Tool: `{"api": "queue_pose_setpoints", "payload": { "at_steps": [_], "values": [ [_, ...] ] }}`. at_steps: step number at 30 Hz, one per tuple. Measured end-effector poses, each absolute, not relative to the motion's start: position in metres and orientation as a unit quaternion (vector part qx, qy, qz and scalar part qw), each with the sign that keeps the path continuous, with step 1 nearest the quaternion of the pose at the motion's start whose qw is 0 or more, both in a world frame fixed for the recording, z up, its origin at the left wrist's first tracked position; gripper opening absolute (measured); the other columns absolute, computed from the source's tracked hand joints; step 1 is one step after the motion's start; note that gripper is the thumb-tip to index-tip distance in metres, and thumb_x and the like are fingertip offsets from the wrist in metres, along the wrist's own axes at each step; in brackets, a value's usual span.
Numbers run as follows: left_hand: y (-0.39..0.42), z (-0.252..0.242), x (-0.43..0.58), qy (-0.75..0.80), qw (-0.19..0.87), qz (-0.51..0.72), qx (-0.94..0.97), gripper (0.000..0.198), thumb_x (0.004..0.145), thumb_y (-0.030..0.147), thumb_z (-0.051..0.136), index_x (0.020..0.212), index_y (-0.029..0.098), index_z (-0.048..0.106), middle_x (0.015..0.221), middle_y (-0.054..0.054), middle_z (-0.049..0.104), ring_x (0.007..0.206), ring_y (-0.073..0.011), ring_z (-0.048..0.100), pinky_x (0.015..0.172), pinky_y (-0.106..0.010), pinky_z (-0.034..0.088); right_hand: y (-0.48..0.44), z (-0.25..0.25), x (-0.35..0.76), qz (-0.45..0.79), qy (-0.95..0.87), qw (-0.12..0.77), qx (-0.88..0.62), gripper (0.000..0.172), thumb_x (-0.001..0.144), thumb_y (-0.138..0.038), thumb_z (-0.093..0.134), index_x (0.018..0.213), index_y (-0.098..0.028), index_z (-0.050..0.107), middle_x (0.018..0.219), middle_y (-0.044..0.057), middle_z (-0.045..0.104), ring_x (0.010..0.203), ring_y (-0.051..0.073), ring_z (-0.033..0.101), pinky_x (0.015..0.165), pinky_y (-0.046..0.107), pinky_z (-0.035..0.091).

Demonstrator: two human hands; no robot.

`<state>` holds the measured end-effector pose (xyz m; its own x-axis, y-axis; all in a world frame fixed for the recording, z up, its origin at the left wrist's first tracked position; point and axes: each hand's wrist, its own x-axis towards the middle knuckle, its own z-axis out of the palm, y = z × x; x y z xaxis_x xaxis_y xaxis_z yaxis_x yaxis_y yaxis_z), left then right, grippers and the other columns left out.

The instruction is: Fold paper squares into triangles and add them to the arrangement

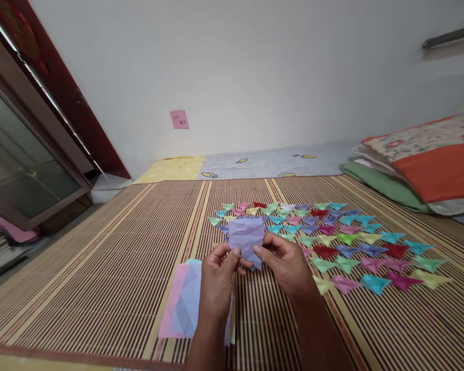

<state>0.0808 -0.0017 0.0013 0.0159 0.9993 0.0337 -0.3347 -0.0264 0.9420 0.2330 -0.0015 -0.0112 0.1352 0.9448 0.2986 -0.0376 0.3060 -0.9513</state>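
Both hands hold a creased lavender paper sheet up over a striped bamboo mat. My left hand pinches its lower left edge with thumb and fingers closed. My right hand pinches the lower right edge, where the paper comes to a folded point. A small stack of flat sheets, pink and pale blue on top, lies on the mat under my left wrist. Several folded paper triangles in many colours are spread in rows on the mat beyond and to the right of my hands.
Folded quilts and a pillow are piled at the right. A white wall with a pink note stands behind the bed. A dark wooden glass-fronted cabinet is at the left, with clutter on the floor below it.
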Motion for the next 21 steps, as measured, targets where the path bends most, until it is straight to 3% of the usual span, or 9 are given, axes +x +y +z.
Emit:
{"api": "queue_pose_setpoints", "payload": {
  "at_steps": [5,8,10,15,18,21],
  "values": [
    [-0.006,0.009,0.078,0.368,0.653,0.533,0.392,0.049,0.075,0.059,0.081,0.093,0.017,0.063,0.062,-0.002,0.072,0.045,-0.0141,0.065,0.041,-0.018,0.041,-0.001,-0.014,0.240,0.379,-0.526,0.626,-0.434,0.016,0.087,-0.035,0.073,0.080,-0.022,0.068,0.076,0.000,0.064,0.072,0.018,0.058,0.070,0.030,0.048],
    [-0.007,0.014,0.078,0.331,0.729,0.494,0.340,0.055,0.070,0.063,0.083,0.092,0.015,0.066,0.071,-0.009,0.077,0.052,-0.0181,0.071,0.045,-0.021,0.047,-0.004,-0.008,0.243,0.337,-0.572,0.625,-0.410,0.012,0.088,-0.029,0.072,0.077,-0.023,0.070,0.080,0.001,0.065,0.079,0.019,0.062,0.076,0.032,0.049],
    [-0.005,0.013,0.079,0.323,0.744,0.494,0.314,0.052,0.067,0.057,0.087,0.087,0.013,0.071,0.074,-0.010,0.077,0.058,-0.0187,0.072,0.049,-0.022,0.050,-0.006,-0.002,0.246,0.320,-0.622,0.605,-0.380,0.009,0.089,-0.025,0.071,0.081,-0.024,0.074,0.090,0.003,0.069,0.089,0.021,0.066,0.084,0.035,0.051],
    [0.002,0.005,0.076,0.364,0.664,0.597,0.265,0.043,0.052,0.032,0.099,0.081,0.010,0.076,0.070,-0.005,0.076,0.062,-0.0132,0.068,0.062,-0.022,0.054,-0.013,0.006,0.248,0.299,-0.679,0.556,-0.376,0.020,0.086,-0.012,0.065,0.096,-0.026,0.076,0.114,0.006,0.071,0.111,0.024,0.067,0.099,0.043,0.051],
    [0.003,0.003,0.072,0.387,0.574,0.666,0.278,0.050,0.055,0.029,0.098,0.096,0.012,0.075,0.069,-0.001,0.074,0.061,-0.0111,0.067,0.062,-0.020,0.053,-0.016,0.009,0.241,0.269,-0.689,0.540,-0.401,0.038,0.082,-0.007,0.064,0.111,-0.029,0.074,0.133,0.006,0.065,0.127,0.025,0.061,0.109,0.046,0.046],
    [0.002,0.005,0.069,0.385,0.542,0.689,0.288,0.065,0.059,0.026,0.096,0.117,0.014,0.068,0.072,0.001,0.075,0.061,-0.0115,0.069,0.063,-0.021,0.054,-0.018,0.011,0.233,0.266,-0.711,0.510,-0.404,0.047,0.081,-0.003,0.059,0.114,-0.032,0.075,0.146,0.005,0.056,0.136,0.025,0.054,0.112,0.046,0.045]
  ]
}}
